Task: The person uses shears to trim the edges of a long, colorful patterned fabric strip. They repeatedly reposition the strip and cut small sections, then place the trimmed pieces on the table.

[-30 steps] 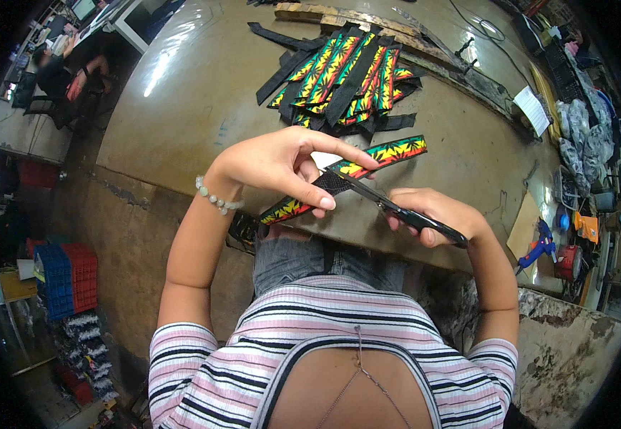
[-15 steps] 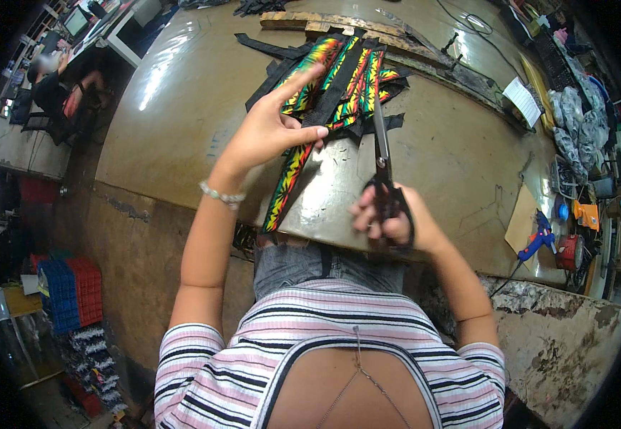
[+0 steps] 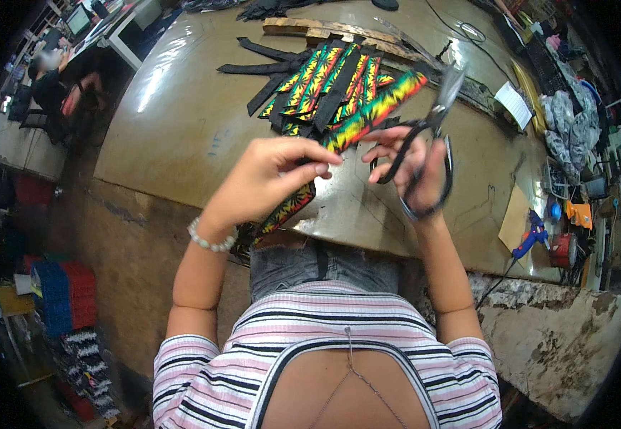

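A patterned strap in green, yellow and red with black leaf shapes slants up to the right. My left hand is closed in a pinch at its lower end, and more patterned strap runs from under this hand toward the table's front edge. Whether the two lengths are one piece is hidden by the fingers. Black-handled scissors hang in my right hand, blades pointing away and somewhat blurred; its fingers are partly spread beside the strap. Just beyond both hands lies a pile of similar straps with black ends.
Behind the pile is a long wooden bar on the table. At the right stand a blue glue gun, a red round container and plastic-wrapped goods. A person sits far left.
The scissors have swung up and right, away from the pile. My left hand has drawn back toward me, and a patterned strap now extends up to the right from its fingertips.
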Motion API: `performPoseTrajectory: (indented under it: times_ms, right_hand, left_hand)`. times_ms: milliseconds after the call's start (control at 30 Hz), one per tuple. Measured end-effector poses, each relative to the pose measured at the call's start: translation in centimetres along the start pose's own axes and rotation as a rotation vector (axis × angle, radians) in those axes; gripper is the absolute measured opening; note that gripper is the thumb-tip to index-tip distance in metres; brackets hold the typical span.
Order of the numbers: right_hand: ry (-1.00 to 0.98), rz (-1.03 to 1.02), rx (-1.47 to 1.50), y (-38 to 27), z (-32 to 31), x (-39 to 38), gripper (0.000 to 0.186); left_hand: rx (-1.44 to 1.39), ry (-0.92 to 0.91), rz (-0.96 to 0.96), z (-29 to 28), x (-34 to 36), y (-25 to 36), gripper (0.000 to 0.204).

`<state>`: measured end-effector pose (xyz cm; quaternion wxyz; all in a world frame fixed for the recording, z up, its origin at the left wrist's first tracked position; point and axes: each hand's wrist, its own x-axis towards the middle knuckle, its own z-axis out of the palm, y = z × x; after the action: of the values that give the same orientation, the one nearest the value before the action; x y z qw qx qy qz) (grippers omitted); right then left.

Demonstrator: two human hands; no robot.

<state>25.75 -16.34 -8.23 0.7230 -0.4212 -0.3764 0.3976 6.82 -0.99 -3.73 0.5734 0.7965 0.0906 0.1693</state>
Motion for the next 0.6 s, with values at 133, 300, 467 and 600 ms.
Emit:
performPoseTrajectory:
  times_ms: [133, 300, 467, 600]
  right_hand:
    - [-0.388, 0.345, -0.600, -1.2, -1.2, -2.6, 0.108]
    - [-0.758, 0.293, -0.648, -2.4, -2.5, -1.9, 0.073]
    - [-0.839, 0.250, -0.672, -2.6, -1.1, -0.1, 0.072]
    - [-0.845, 0.267, -0.707, -2.9, -0.4, 0.3, 0.070]
  left_hand:
    - [-0.107, 0.039, -0.032, -2.5, 0.4, 1.9, 0.032]
    - [-0.181, -0.181, -0.097, -4.3, 0.0, 3.4, 0.044]
    - [-0.301, -0.214, -0.167, -3.9, -0.2, 3.1, 0.053]
    - [-0.381, -0.152, -0.158, -4.2, -0.6, 3.0, 0.051]
